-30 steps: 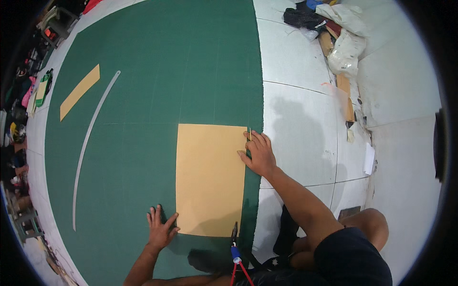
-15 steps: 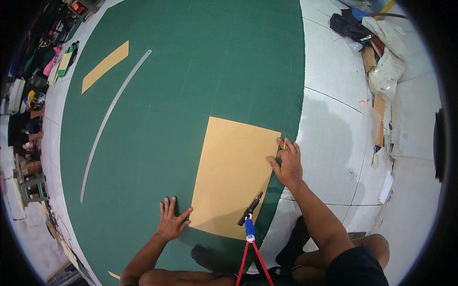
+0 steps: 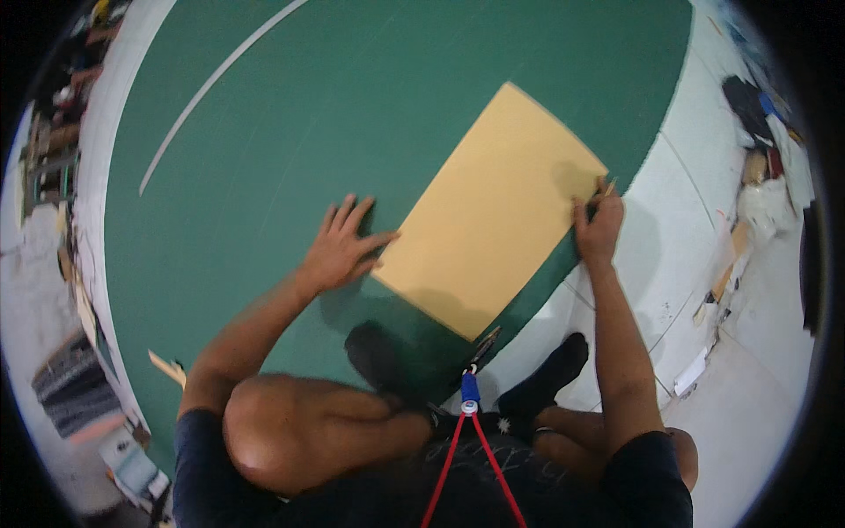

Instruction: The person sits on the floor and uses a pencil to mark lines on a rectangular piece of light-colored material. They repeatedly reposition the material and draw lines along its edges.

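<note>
A large tan sheet of paper or card (image 3: 493, 211) lies flat on dark green cloth (image 3: 290, 158). My left hand (image 3: 339, 245) is spread open on the cloth, with its thumb at the sheet's left edge near the lower corner. At the right edge, close to the far right corner, my right hand (image 3: 600, 224) touches the sheet. Between its fingers is a thin yellowish stick (image 3: 611, 187), like a pencil. A small dark tool (image 3: 483, 348), its kind unclear, hangs from a red cord (image 3: 445, 466) by the sheet's near corner.
A long, curved, pale strip (image 3: 211, 84) lies on the cloth at the far left. Pale floor tiles (image 3: 687, 189) border the cloth on the right, with bags and scraps (image 3: 764, 198) beyond. My bent legs (image 3: 308, 422) are close at the near side.
My view has tilted down and turned, so the sheet, cloth and strip sit higher and the sheet looks more slanted. Both hands stay at the sheet's edges.
</note>
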### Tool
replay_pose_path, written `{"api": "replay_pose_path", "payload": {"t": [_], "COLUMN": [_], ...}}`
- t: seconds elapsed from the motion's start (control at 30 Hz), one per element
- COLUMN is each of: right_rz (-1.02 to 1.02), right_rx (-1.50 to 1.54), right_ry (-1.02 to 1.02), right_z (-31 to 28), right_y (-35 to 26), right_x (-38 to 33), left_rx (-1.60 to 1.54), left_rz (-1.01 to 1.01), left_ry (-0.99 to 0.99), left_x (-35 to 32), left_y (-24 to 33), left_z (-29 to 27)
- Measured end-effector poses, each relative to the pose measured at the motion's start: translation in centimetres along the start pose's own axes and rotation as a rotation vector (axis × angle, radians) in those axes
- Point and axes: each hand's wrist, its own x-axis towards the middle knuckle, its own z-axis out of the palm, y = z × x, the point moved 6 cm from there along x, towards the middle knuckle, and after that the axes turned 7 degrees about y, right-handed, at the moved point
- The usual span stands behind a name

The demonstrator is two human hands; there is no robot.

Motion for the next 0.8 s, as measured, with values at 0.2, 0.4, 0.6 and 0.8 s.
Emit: {"api": "replay_pose_path", "payload": {"t": [0.2,0.4,0.6,0.8], "right_rz": [-0.285,-0.068,0.039,-0.334], "right_rx": [-0.160,-0.288,0.246,0.595], "right_ry": [0.044,-0.122,-0.347,-0.682], "right_z": [-0.4,-1.0,1.5,5.1], "right_y": [-1.4,-2.7,-12.7,-28.0], "right_x": [0.6,1.9,-2.5,-12.2], "left_rx": [-0.083,-0.042,-0.022,0.064], "left_rz": [0.050,0.145,0.181,0.292], "left_ry": [0.043,0.024,-0.008,-0.022], "left_x": [0.7,1.8,1.8,2.3], "left_y": [0.3,0.7,1.0,1.6], "left_z": [-0.6,-0.6,-0.6,-0.1]}}
